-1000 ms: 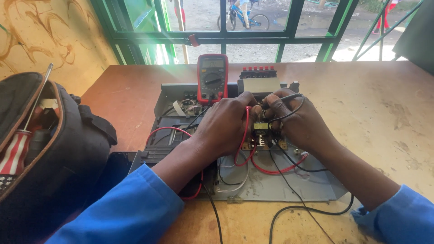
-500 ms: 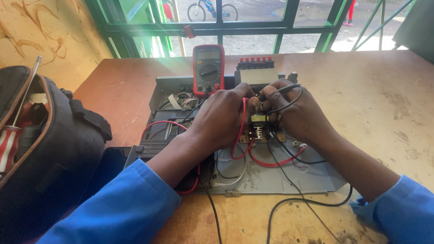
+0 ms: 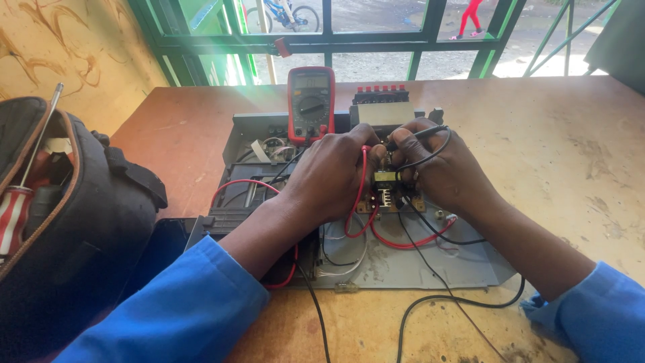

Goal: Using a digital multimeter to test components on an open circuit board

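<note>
- Strong daylight is admitted through the window [image 3: 376, 33] beyond the table [image 3: 571, 154].
- A greenish flare is spread below the window frame, washing over the multimeter [image 3: 311, 101].
- Soft shadows are cast toward the camera.
- Focus is held sharp; slight wide-angle bending is seen at the edges.

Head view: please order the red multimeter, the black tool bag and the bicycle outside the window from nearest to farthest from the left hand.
From the left hand:
1. Red multimeter, just behind it on the table.
2. Black tool bag, far left.
3. Bicycle, outside, beyond the window.
</note>
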